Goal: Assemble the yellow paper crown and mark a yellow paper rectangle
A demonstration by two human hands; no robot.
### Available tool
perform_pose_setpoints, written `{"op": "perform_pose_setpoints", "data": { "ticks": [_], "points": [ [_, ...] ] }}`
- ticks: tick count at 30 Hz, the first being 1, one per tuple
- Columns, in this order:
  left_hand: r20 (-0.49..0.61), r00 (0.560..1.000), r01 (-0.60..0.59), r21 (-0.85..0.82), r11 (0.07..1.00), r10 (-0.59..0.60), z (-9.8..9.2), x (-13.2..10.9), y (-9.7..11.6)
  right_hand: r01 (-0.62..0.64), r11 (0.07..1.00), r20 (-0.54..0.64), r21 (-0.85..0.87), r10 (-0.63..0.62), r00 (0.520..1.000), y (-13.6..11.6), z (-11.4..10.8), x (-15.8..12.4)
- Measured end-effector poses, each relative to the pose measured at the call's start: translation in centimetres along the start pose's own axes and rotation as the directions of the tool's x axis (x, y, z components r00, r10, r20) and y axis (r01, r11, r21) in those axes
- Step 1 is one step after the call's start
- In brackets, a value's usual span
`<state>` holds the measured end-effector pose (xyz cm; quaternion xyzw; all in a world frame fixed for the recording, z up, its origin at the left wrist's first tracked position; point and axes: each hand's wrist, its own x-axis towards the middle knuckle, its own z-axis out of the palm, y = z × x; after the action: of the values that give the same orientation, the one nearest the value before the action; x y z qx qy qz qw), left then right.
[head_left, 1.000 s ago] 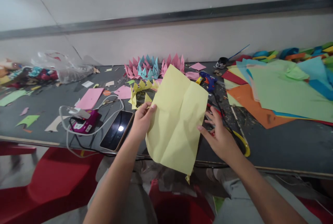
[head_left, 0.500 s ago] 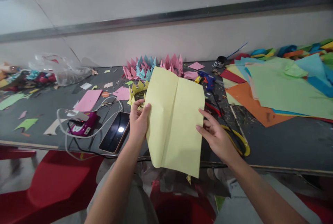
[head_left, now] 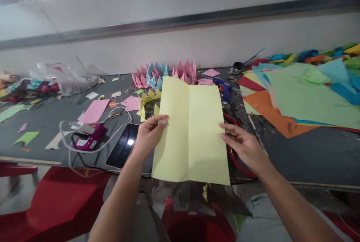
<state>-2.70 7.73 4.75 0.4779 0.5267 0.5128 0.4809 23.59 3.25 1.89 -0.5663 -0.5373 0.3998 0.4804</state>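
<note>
A pale yellow sheet of paper (head_left: 206,133) with a crease down its middle is held up over the table's front edge. My left hand (head_left: 150,133) pinches its left edge between thumb and fingers. At the right edge, my right hand (head_left: 243,144) grips it with thumb and fingertips. Behind the sheet, partly hidden, stands a yellow folded-paper ring (head_left: 144,107) with points. Pink and blue pointed paper rings (head_left: 154,75) stand farther back, with a pink one (head_left: 184,71) to their right.
A phone (head_left: 122,146) and a purple power adapter (head_left: 91,137) with cables lie to the left. A blue glue gun (head_left: 223,88) lies behind the sheet's right side. Stacked coloured paper (head_left: 303,95) covers the right. A red chair (head_left: 64,197) stands below left.
The yellow sheet has turned flatter and more evenly opened toward me, its lower edge spreading wider. Both hands have shifted slightly down, the right one also outward.
</note>
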Motion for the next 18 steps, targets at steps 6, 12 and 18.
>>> {"op": "perform_pose_setpoints", "data": {
  "ticks": [6,12,18],
  "points": [
    [0.160,0.980,0.117,0.008,0.993,-0.117,-0.7,-0.6,0.5,0.009,0.999,0.104,-0.042,-0.005,0.995,0.1,-1.1,0.0],
    [0.136,0.990,0.011,0.079,0.997,-0.022,-1.4,-0.7,-0.1,0.004,0.993,0.134,-0.114,0.011,0.991,0.2,-2.0,0.0],
    [0.046,0.995,-0.094,0.130,0.987,0.089,-1.4,-0.8,-0.2,0.095,0.968,0.082,-0.231,-0.078,0.994,0.7,-2.7,0.1]
  ]
}}
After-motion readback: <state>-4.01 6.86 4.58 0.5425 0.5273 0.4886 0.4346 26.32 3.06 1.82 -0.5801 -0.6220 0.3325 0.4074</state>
